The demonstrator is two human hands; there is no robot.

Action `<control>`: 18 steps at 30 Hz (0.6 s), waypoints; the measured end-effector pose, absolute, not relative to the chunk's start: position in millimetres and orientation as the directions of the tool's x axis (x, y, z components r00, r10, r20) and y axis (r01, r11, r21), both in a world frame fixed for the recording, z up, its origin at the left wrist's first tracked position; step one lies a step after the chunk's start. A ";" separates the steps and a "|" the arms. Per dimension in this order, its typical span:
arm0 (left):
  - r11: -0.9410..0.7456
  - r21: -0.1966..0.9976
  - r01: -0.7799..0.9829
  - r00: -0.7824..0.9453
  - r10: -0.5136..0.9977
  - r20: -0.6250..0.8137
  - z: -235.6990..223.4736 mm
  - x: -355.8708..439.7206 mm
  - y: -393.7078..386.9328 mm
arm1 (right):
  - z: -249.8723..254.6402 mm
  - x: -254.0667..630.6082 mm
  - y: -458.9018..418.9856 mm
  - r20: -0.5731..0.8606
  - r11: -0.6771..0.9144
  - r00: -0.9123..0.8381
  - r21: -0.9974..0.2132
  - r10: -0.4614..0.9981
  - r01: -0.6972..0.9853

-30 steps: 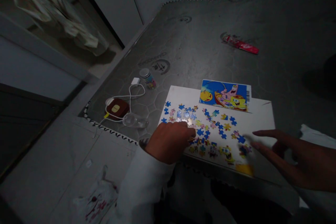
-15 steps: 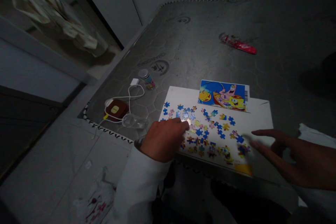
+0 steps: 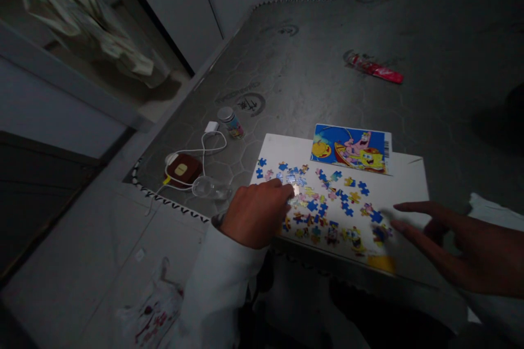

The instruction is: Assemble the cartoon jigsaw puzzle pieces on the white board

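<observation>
The puzzle pieces point(image 3: 312, 205) lie loose in an irregular spread on the white board point(image 3: 405, 177), mainly across its left and middle areas; a few sit near its right side. Small groups of pieces touch or overlap; whether any interlock, I cannot tell.

My left hand point(image 3: 257, 212) is positioned at the left portion of the spread, palm down, fingers curled inward. The fingertips point down toward the pieces; whether they grip one, I cannot tell. My right hand point(image 3: 454, 240) is released: index finger and thumb extended and apart, nothing between them, beside the rightmost pieces.

The picture card point(image 3: 352, 148) lies flat at the far edge of the white board, printed cartoon side up, barcode at its right end. A yellow patch point(image 3: 381, 263) shows at the near edge.

The board rests on the grey surface point(image 3: 303, 87). Left of the board, the lidded jar point(image 3: 231, 122) stands upright. Nearer to me are the clear container point(image 3: 212, 188) on its side and the brown case point(image 3: 184, 169), with the white cable point(image 3: 203, 144) looped over and around it. Well beyond the board lies the red item point(image 3: 380, 71).
</observation>
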State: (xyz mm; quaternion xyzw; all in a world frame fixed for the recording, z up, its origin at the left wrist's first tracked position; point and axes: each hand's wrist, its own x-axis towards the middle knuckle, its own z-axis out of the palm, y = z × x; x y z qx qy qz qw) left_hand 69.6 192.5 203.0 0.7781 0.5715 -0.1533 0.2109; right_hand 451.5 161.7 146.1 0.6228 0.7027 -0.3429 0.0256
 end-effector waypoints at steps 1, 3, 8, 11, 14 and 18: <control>-0.256 0.154 0.954 0.299 0.827 -0.477 203.5 69.6 192.7 | 145.9 451.4 161.5 -0.448 0.000 -0.227 -0.452 0.865 0.892; -0.242 0.151 0.959 0.285 0.838 -0.466 204.9 69.6 193.2 | 145.9 451.1 161.5 -0.440 0.004 -0.229 -0.456 0.868 0.890; -0.144 0.104 0.984 0.176 0.883 -0.436 208.4 69.0 194.1 | 147.5 450.6 163.1 -0.468 -0.016 -0.211 -0.436 0.858 0.900; -0.136 0.103 0.985 0.167 0.891 -0.423 207.8 69.2 193.7 | 147.7 450.6 163.7 -0.494 -0.031 -0.203 -0.426 0.846 0.904; -0.147 0.116 0.982 0.182 0.893 -0.411 205.9 69.5 193.0 | 147.7 449.9 164.0 -0.524 -0.060 -0.180 -0.409 0.833 0.911; -0.142 0.109 0.984 0.175 0.894 -0.413 205.4 69.5 193.0 | 148.9 447.8 163.8 -0.544 -0.064 -0.170 -0.384 0.822 0.921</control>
